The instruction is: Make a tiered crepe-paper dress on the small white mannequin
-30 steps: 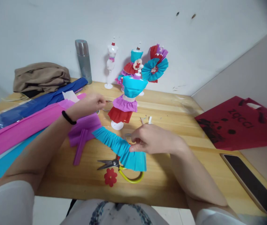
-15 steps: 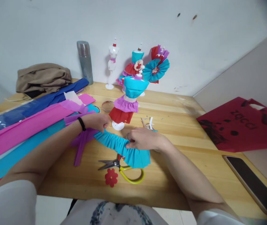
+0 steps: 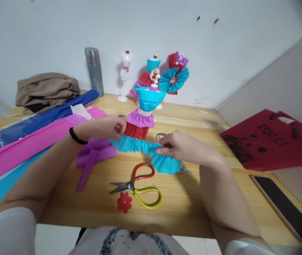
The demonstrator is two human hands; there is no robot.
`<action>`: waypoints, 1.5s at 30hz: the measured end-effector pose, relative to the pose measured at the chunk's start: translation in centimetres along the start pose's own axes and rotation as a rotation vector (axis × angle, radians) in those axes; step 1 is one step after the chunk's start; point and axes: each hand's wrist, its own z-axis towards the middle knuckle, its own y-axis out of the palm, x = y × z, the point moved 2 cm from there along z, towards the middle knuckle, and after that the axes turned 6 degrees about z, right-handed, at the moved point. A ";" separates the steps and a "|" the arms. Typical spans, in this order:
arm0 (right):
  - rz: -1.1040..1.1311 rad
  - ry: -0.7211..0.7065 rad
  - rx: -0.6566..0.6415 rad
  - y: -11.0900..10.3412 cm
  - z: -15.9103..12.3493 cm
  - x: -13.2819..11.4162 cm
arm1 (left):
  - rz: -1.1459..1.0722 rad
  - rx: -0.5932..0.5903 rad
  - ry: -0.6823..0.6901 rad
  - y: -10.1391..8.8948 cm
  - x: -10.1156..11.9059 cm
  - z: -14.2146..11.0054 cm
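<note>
A gathered strip of blue crepe paper (image 3: pixel 167 163) stretches between my hands. My left hand (image 3: pixel 114 126) pinches its left end, and my right hand (image 3: pixel 181 146) grips it right of the middle, the ruffled end hanging below. A ring of pale tape (image 3: pixel 160 137) shows by my right fingers; whether it is held I cannot tell. Just behind the strip stands a small dress form (image 3: pixel 151 99) with a blue top, a purple ruffle and a red layer; its base is hidden. Open scissors (image 3: pixel 129 186) with red and yellow handles lie in front, beside a red paper flower (image 3: pixel 124 202).
Crepe paper rolls (image 3: pixel 34 136) and purple paper pieces (image 3: pixel 98 152) lie at left. A steel flask (image 3: pixel 94 71), brown cloth (image 3: pixel 47 88), a bare dress form (image 3: pixel 125 71) and dressed forms (image 3: pixel 174 79) stand behind. At right are a red bag (image 3: pixel 267 141) and a phone (image 3: pixel 278 205).
Both hands have lifted the blue strip off the table and away from the scissors, whose red handle now shows. My right hand has moved right, and the strip now covers the dress form's base.
</note>
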 end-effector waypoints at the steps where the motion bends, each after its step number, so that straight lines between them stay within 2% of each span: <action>1: 0.019 0.019 0.032 -0.1 0.0 0.1 | -0.052 0.017 -0.019 -0.2 0.0 -0.1; 5: 0.118 0.046 0.182 -0.5 0.1 0.3 | -0.230 0.087 -0.057 -0.9 0.0 -0.1; 9: 0.234 0.026 0.305 -0.6 0.1 0.4 | -0.341 0.058 -0.076 -1.0 -0.2 0.1; 12: 0.324 0.016 0.350 -0.5 0.2 0.9 | -0.367 0.085 -0.120 -1.1 -0.3 0.1; 16: 0.375 -0.003 0.360 -0.2 0.8 1.4 | -0.351 0.112 -0.163 -1.3 -0.4 0.0; 23: 0.409 -0.006 0.406 -0.3 1.5 1.7 | -0.459 0.134 -0.218 -1.4 -0.5 0.0; 33: 0.440 0.011 0.412 -0.5 1.6 1.3 | -0.664 0.187 -0.192 -1.0 -1.2 1.1; 45: 0.669 0.038 0.389 0.0 1.8 1.2 | -0.802 0.131 -0.220 -0.5 -2.1 1.4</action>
